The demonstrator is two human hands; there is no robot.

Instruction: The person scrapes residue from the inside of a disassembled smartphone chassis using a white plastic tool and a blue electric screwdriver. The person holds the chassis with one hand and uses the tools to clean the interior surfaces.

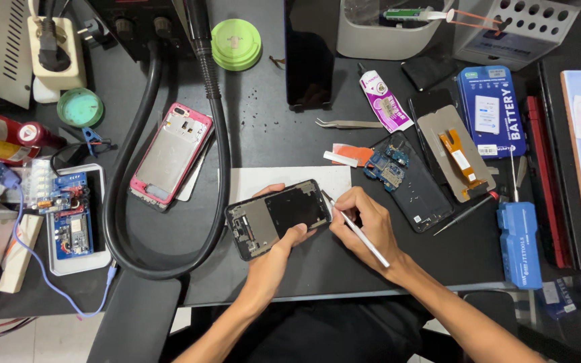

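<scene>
- Your left hand (278, 243) is gripping the open black phone frame (278, 216) by its near and far edges, just above the tabletop (270, 128).
- Your right hand (364, 222) is pinching a thin white tool (361, 234), its tip touching the frame's right edge.
- Keep it shallow, avoiding the loose circuit board (388, 167).

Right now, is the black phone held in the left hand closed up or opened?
Opened: the black phone shows a bare inner frame, no cover.
</scene>
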